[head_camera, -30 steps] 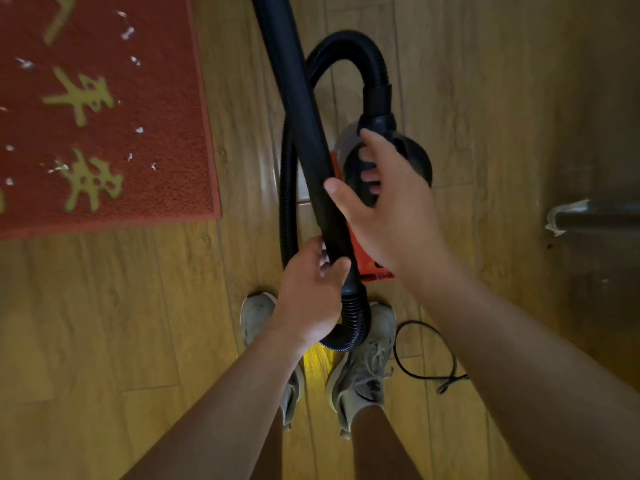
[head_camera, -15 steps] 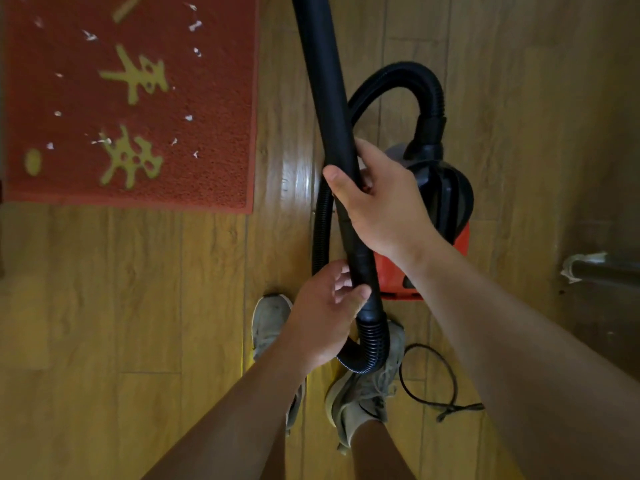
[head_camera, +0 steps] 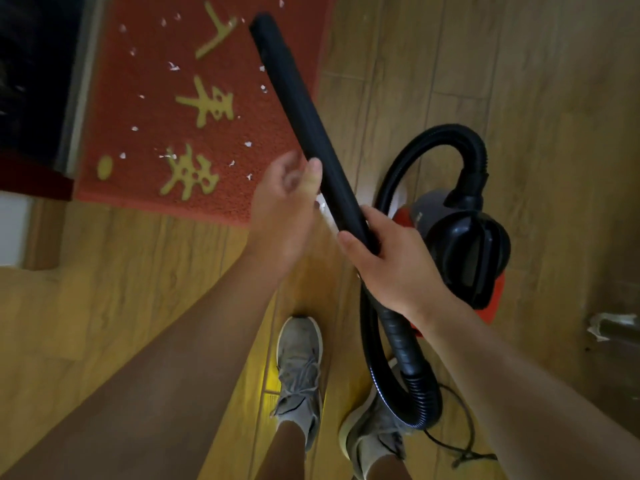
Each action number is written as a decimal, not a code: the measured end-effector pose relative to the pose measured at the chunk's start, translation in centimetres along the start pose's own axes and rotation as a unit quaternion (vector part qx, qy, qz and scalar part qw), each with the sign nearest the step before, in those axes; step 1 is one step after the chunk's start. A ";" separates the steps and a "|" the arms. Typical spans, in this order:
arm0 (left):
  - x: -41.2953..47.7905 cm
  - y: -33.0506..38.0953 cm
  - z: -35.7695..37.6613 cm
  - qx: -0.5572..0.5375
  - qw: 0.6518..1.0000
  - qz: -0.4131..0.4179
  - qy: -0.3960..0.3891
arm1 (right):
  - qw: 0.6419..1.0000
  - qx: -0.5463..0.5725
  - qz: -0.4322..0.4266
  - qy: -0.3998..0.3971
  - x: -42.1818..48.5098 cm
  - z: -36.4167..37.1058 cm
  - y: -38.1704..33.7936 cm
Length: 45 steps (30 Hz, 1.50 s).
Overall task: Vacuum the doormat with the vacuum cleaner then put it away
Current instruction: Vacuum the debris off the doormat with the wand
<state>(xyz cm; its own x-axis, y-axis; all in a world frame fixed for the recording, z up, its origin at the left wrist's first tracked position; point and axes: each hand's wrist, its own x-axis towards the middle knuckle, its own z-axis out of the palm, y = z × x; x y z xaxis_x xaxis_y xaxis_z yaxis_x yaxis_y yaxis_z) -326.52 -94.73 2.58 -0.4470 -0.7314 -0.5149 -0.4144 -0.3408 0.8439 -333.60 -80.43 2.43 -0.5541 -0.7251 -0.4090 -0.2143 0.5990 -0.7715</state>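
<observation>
Above the doormat (head_camera: 138,109) edge, wand (head_camera: 308,126) is clasped in right hand (head_camera: 394,268) for aiming; left hand (head_camera: 280,209) is held slack alongside.

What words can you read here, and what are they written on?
"入平安": yellow characters on the red doormat. They are tilted and a bit blurred, so this is my best reading.
Vacuum cleaner: there is a small mark on its grey top, too blurred to read.
Nothing else here has writing I can make out.
</observation>
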 end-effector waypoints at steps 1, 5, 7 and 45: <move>0.6 0.6 -0.2 -0.012 1.000 0.008 0.012 | 1.000 -0.014 -0.006 -0.006 0.0 0.3 -0.3; 1.8 1.6 -1.0 -0.001 0.997 0.024 0.079 | 0.998 -0.063 -0.006 -0.028 0.2 1.2 -1.4; 1.9 1.5 -1.7 0.027 0.994 0.016 0.106 | 0.996 -0.082 -0.014 -0.036 0.3 1.7 -1.9; 12.8 -8.6 -10.2 -0.055 0.966 -0.230 0.107 | 0.957 -0.168 0.103 -0.215 10.0 9.2 -7.6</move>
<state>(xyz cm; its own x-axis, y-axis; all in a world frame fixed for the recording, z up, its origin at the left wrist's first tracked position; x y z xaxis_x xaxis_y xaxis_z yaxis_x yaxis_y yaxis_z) -320.61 -107.20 -9.78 -0.0578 -0.5890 -0.8060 -0.4374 -0.7108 0.5508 -330.10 -95.33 -0.26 -0.2459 -0.6098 -0.7535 -0.4229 0.7670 -0.4827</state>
